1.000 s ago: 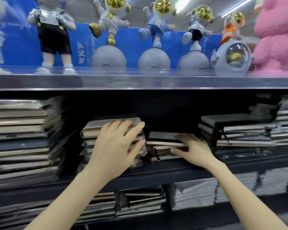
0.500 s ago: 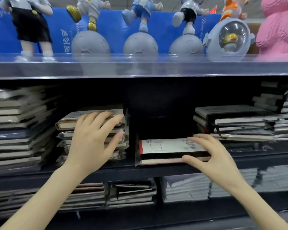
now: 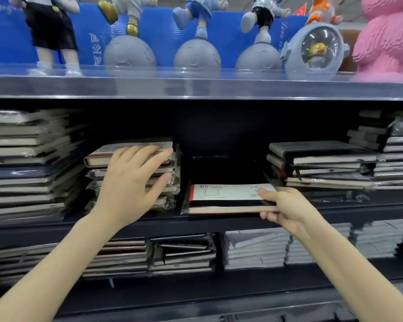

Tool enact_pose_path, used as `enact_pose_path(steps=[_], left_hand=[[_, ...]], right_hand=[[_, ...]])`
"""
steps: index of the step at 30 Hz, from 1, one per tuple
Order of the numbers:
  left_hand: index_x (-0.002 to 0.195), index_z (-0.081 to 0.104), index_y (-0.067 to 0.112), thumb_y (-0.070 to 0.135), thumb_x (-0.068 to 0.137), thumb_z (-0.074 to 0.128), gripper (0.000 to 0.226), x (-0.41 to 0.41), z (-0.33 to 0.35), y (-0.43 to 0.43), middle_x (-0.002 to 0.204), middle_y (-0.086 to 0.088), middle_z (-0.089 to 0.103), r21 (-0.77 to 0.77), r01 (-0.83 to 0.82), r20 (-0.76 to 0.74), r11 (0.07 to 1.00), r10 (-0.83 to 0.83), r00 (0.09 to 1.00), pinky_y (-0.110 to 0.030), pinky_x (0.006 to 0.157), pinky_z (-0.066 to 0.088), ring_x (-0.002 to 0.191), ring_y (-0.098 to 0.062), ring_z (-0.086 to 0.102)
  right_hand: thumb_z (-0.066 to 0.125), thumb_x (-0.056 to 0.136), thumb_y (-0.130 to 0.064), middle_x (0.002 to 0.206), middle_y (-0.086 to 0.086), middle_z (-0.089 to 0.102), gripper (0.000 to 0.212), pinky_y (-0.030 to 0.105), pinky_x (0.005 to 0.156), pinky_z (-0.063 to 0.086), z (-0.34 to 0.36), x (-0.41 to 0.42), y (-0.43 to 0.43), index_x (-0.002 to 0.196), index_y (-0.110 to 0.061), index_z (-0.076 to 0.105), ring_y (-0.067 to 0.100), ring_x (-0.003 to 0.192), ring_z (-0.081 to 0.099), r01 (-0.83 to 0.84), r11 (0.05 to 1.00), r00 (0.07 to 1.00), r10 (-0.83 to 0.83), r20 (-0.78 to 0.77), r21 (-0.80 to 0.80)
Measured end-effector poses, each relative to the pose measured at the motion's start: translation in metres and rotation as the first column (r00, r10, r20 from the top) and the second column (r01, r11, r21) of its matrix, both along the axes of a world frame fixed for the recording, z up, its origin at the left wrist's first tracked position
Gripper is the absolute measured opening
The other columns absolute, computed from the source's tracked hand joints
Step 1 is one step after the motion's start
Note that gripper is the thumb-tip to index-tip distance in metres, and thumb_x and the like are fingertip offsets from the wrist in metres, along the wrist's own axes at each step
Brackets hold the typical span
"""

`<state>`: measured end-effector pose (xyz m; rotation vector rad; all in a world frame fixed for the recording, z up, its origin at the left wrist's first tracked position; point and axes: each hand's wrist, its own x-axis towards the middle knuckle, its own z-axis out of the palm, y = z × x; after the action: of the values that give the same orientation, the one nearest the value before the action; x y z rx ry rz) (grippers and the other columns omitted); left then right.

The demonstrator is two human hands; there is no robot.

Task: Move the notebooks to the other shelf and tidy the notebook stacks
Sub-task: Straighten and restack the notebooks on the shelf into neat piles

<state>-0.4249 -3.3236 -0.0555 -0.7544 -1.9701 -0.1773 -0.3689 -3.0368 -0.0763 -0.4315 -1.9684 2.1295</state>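
Note:
On the middle shelf (image 3: 196,223) a black notebook with a white B5 label (image 3: 223,198) lies at the front, between two stacks. My right hand (image 3: 286,208) grips its right front corner, thumb on the label and fingers curled underneath. To its left stands a short stack of wrapped notebooks (image 3: 135,175). My left hand (image 3: 133,182) rests flat against the front of that stack, fingers straight and reaching onto its top tan notebook (image 3: 98,158).
Taller notebook stacks fill the shelf's left end (image 3: 26,166) and right side (image 3: 323,163). The shelf below carries more stacks (image 3: 182,254). Astronaut figurines (image 3: 196,49) and a pink figure (image 3: 389,38) stand on the top shelf behind a clear lip.
My right hand has closed on the B5 notebook's corner and drawn it to the shelf's front edge. My left hand stays on the short stack. The view has tilted downward.

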Motion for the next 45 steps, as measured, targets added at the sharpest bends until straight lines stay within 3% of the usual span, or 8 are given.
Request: enact_pose_path(steps=[7,11,16,20,29,37,40,45], left_hand=[[0.128,0.058,0.017,0.043,0.094,0.036,0.048,0.004,0.004,-0.005,0.122,-0.004,0.062,-0.008,0.038,0.101,0.999,-0.037,0.994,-0.039,0.096,0.033,0.112,-0.026,0.054],[0.129,0.057,0.018,0.045,0.095,0.031,0.051,0.006,0.005,-0.005,0.125,-0.003,0.061,0.028,0.068,0.151,0.997,-0.071,0.986,-0.04,0.099,0.031,0.116,-0.026,0.053],[0.124,0.06,0.014,0.043,0.096,0.034,0.048,0.014,0.006,-0.012,0.122,-0.004,0.062,0.108,0.118,0.129,0.987,-0.132,0.983,-0.038,0.098,0.035,0.114,-0.025,0.055],[0.115,0.065,0.01,0.037,0.096,0.038,0.043,0.025,0.01,-0.032,0.113,-0.005,0.065,0.16,0.119,0.009,0.98,-0.122,0.993,-0.037,0.094,0.037,0.106,-0.026,0.058],[0.113,0.064,0.002,0.025,0.095,0.041,0.036,0.044,0.024,-0.13,0.108,-0.014,0.066,0.349,-0.03,-0.168,0.937,0.094,0.981,-0.04,0.089,0.039,0.102,-0.03,0.058],[0.131,0.054,0.004,0.035,0.096,0.039,0.048,0.032,0.043,-0.201,0.134,-0.015,0.055,0.196,-0.254,-0.089,0.947,0.275,0.957,-0.047,0.109,0.031,0.128,-0.034,0.046],[0.127,0.057,0.005,0.031,0.096,0.04,0.044,0.033,0.043,-0.195,0.129,-0.013,0.059,0.227,-0.169,-0.109,0.959,0.197,0.974,-0.044,0.108,0.032,0.124,-0.031,0.051],[0.123,0.06,0.003,0.018,0.096,0.042,0.036,0.046,0.041,-0.139,0.124,-0.01,0.062,0.268,0.14,-0.22,0.953,-0.081,0.972,-0.04,0.107,0.036,0.119,-0.025,0.054]], right_hand=[[0.054,0.093,-0.002,0.084,0.019,0.064,0.013,0.02,0.032,0.036,0.004,0.054,-0.014,0.1,-0.002,0.064,0.018,0.038,0.042,0.062,0.998,0.985,-0.056,-0.164,0.034],[0.054,0.093,-0.005,0.072,0.012,0.067,0.012,0.019,0.031,0.035,0.024,0.083,-0.016,0.096,-0.005,0.067,0.015,0.035,0.042,0.09,0.992,0.965,-0.065,-0.255,0.087],[0.048,0.096,-0.005,0.071,0.011,0.056,0.012,0.012,0.024,0.025,0.053,0.092,-0.017,0.091,0.001,0.057,0.009,0.031,0.041,0.067,0.989,0.97,-0.095,-0.223,-0.129],[0.046,0.096,-0.003,0.073,0.011,0.052,0.015,0.01,0.025,0.024,0.061,0.079,-0.041,0.084,0.002,0.052,0.007,0.029,0.04,0.022,0.971,0.965,-0.083,-0.249,-0.238],[0.047,0.096,-0.001,0.079,0.017,0.054,0.014,0.012,0.027,0.029,0.075,0.03,-0.156,0.083,0.002,0.053,0.01,0.03,0.043,-0.177,0.927,0.953,0.078,-0.292,-0.331],[0.049,0.095,-0.001,0.093,0.018,0.057,0.011,0.013,0.028,0.03,0.074,0.008,-0.224,0.089,0.005,0.055,0.01,0.031,0.045,-0.231,0.883,0.948,0.109,-0.299,-0.41],[0.049,0.094,0.0,0.082,0.015,0.058,0.014,0.012,0.028,0.029,0.071,0.016,-0.219,0.082,0.005,0.055,0.009,0.031,0.044,-0.181,0.904,0.952,0.062,-0.301,-0.386],[0.051,0.093,-0.001,0.078,0.014,0.055,0.012,0.013,0.027,0.028,0.067,0.033,-0.184,0.084,0.004,0.057,0.009,0.031,0.042,-0.076,0.949,0.953,-0.021,-0.302,-0.305]])
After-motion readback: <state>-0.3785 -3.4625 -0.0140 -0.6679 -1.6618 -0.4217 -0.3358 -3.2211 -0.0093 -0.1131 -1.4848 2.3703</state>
